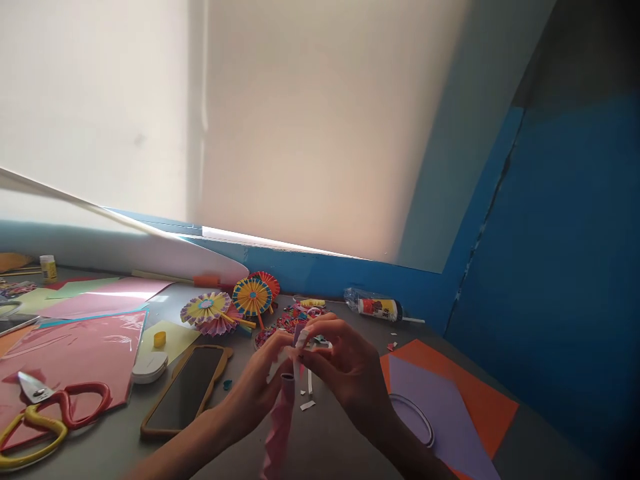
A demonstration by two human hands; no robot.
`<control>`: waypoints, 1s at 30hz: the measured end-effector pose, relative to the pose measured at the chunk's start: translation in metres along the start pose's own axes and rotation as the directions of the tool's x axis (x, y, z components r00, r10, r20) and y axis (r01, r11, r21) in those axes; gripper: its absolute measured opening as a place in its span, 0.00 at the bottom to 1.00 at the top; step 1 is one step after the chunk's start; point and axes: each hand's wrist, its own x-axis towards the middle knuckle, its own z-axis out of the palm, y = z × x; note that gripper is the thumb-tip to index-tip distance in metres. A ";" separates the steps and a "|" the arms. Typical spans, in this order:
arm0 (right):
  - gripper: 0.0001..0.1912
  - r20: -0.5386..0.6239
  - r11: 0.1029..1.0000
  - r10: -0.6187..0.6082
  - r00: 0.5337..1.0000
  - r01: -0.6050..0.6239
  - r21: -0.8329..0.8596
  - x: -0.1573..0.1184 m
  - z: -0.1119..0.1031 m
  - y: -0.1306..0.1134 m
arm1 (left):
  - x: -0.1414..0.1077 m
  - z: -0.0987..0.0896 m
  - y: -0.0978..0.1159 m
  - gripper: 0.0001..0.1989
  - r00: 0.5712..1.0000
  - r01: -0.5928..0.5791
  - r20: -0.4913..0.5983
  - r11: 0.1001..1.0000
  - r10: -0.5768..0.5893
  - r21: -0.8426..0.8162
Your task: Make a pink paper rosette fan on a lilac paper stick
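Two bare hands meet over a gray counter [327, 450], to the right of a phone [184, 392] in a brown case; the right hand's [346, 363] fingers pinch a small purple-and-white paper piece [299, 331], which lies between their tips; the left hand's [260, 381] fingers bunch close against it, their exact grip hidden; a pleated pink paper strip [280, 420] lies just below the left fingers, right of the phone, and I cannot tell whether they hold it; colorful paper fans [253, 297] sit beyond the phone; scissors [40, 395] lie left of it.

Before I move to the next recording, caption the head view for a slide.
Left hand and right hand handle small paper pieces, with paper rosettes behind and scissors at left.
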 end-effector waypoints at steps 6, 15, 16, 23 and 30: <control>0.16 -0.165 0.975 -0.176 0.970 0.148 -0.168 -0.010 -0.006 0.033 | -0.012 0.015 -0.001 0.10 0.996 0.086 0.022 0.996 -0.086 0.015; 0.22 -0.282 0.960 -0.254 0.925 0.206 -0.188 -0.019 -0.011 0.024 | -0.027 0.021 -0.011 0.23 0.994 0.033 0.103 0.997 -0.039 0.064; 0.21 -0.239 0.970 -0.220 0.946 0.184 -0.161 -0.022 -0.011 0.021 | -0.028 0.022 -0.011 0.25 0.991 0.009 0.132 0.998 -0.018 0.065; 0.26 -0.109 0.945 -0.258 0.960 0.227 -0.236 -0.050 -0.014 0.029 | -0.022 0.023 0.002 0.23 0.982 -0.132 0.130 0.991 0.133 -0.022; 0.25 -0.030 0.953 -0.145 0.989 0.131 -0.273 -0.062 -0.015 0.039 | -0.021 0.019 0.009 0.17 0.979 -0.072 0.189 0.996 0.079 -0.044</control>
